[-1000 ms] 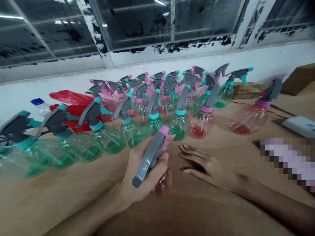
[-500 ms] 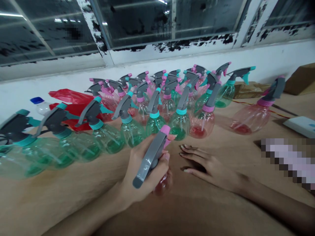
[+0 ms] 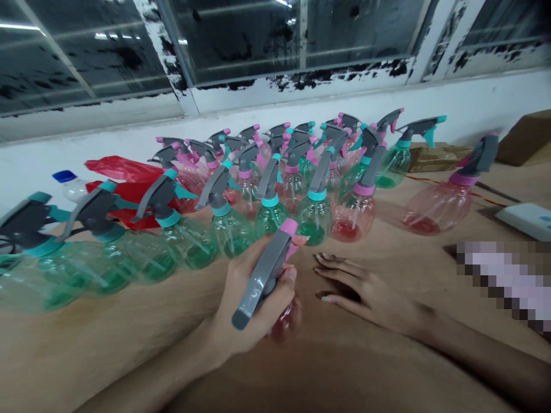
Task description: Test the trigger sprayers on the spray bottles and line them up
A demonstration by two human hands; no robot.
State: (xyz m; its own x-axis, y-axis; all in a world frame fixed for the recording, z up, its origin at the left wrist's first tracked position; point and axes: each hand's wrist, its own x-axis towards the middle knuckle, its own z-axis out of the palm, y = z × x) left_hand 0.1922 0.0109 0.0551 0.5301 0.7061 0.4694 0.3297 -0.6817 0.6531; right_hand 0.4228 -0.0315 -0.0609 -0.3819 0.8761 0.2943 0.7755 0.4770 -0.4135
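Sprayer (image 3: pixel 267 268) in apparently closed left hand (image 3: pixel 233 297)

Looks dim and cool overall, with thin white streaks of light on the dark glass window with peeling white paint (image 3: pixel 241 40) and small glints on the grey-topped, pink-nozzled clear red plastic spray bottle (image 3: pixel 266 269). Casts a dark shadow beneath the bare right hand (image 3: pixel 365 292) and dims toward the bottom of the smooth tan table (image 3: pixel 413 246). Stretches the clear green ribbed plastic bottles (image 3: pixel 142 258) toward the left edge, softens in the lower corners, and breaks into coarse square pixels at right.
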